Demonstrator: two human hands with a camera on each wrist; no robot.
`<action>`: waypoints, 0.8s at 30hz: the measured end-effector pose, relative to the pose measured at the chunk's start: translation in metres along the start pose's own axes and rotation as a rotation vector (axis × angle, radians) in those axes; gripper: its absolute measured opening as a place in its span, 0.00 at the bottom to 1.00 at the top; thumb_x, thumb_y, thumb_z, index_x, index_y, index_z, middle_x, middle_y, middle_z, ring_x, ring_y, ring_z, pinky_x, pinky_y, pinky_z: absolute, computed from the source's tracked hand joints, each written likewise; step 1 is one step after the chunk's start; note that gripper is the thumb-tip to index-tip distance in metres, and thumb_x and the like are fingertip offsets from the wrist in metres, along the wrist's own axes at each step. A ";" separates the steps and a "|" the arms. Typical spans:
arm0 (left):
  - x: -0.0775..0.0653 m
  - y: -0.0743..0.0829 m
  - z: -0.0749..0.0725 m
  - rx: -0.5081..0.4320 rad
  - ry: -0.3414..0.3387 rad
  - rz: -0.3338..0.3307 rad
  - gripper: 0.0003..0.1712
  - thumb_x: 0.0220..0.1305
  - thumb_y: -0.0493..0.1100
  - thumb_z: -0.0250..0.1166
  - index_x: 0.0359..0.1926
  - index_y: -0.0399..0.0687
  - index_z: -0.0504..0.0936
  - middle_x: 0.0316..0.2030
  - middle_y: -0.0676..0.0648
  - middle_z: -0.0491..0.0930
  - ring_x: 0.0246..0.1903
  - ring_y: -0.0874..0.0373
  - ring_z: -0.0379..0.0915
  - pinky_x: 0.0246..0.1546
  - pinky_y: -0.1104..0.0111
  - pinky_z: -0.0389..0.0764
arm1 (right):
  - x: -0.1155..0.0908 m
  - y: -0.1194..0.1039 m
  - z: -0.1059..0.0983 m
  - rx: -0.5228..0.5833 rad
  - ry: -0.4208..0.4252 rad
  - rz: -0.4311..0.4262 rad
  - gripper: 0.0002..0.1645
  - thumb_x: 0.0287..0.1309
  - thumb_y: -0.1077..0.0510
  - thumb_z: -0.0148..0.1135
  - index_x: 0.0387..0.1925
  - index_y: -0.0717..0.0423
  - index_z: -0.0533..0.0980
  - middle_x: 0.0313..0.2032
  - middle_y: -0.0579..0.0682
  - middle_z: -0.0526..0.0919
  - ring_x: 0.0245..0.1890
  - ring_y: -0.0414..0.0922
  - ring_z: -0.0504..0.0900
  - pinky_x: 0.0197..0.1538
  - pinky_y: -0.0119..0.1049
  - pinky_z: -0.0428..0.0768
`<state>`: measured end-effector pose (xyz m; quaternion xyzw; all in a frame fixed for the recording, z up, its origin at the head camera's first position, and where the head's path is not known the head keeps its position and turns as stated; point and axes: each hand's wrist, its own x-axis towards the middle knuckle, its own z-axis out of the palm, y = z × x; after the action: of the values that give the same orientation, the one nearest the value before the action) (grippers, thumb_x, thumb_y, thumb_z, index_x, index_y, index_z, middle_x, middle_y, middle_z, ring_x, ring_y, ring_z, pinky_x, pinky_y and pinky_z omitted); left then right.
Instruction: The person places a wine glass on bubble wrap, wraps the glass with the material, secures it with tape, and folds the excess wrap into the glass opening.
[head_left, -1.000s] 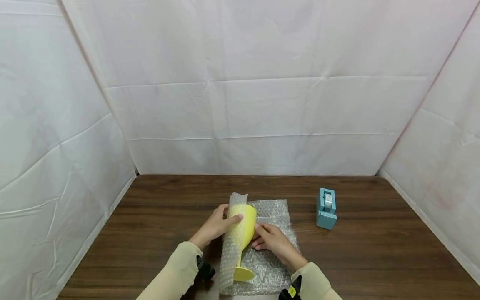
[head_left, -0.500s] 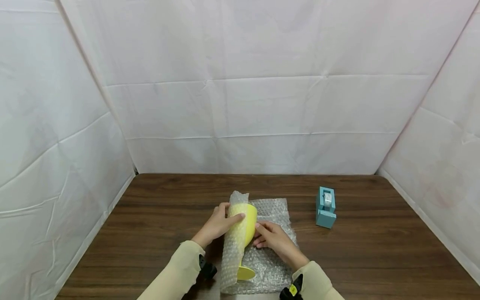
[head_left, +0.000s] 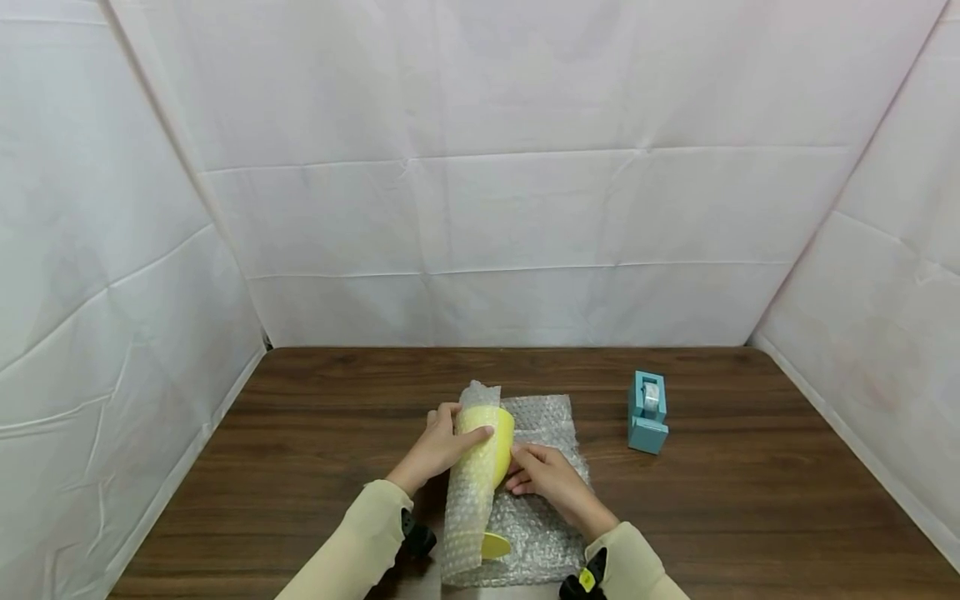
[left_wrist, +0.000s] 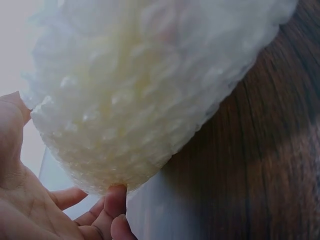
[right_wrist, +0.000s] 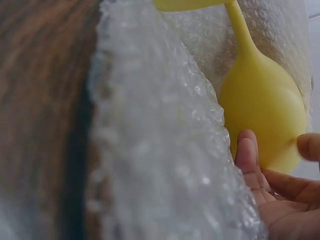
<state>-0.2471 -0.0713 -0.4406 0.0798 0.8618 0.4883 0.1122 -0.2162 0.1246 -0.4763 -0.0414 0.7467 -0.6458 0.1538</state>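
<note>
A yellow goblet (head_left: 504,446) lies on a sheet of bubble wrap (head_left: 551,425), its round foot (head_left: 495,546) toward the near table edge. One side of the wrap (head_left: 468,500) is folded over the goblet's left part, and yellow shows through it. My left hand (head_left: 437,450) grips the folded wrap and the bowl beneath it, thumb on top; in the left wrist view its fingertips (left_wrist: 117,197) curl against the wrapped rim. My right hand (head_left: 543,479) holds the bowl's right side, and the right wrist view shows thumb and fingers against the bare yellow bowl (right_wrist: 265,110).
A teal tape dispenser (head_left: 647,412) with a roll of clear tape stands to the right of the wrap on the dark wooden table (head_left: 337,392). White cloth walls (head_left: 525,217) enclose the back and both sides.
The wrapped goblet has rolled slightly to the right, and the fold now covers more of its bowl and foot. My left hand has shifted a little right with it; my right hand stays at the bowl.
</note>
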 end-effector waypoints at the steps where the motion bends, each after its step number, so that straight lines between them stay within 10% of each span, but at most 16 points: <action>1: 0.000 0.000 0.000 0.001 0.001 0.000 0.49 0.52 0.68 0.59 0.64 0.42 0.54 0.52 0.37 0.58 0.47 0.44 0.67 0.41 0.54 0.72 | 0.000 0.000 0.000 -0.008 0.000 0.003 0.32 0.62 0.42 0.49 0.49 0.69 0.70 0.35 0.55 0.78 0.31 0.43 0.79 0.37 0.37 0.79; 24: 0.000 0.002 0.003 -0.064 -0.008 0.043 0.35 0.67 0.63 0.40 0.65 0.45 0.58 0.59 0.36 0.55 0.56 0.40 0.59 0.52 0.47 0.64 | 0.000 -0.003 -0.001 -0.057 0.006 0.059 0.46 0.55 0.35 0.54 0.60 0.67 0.62 0.41 0.55 0.78 0.33 0.44 0.79 0.38 0.39 0.79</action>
<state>-0.2462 -0.0683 -0.4404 0.0968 0.8432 0.5177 0.1078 -0.2171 0.1253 -0.4731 -0.0219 0.7662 -0.6195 0.1694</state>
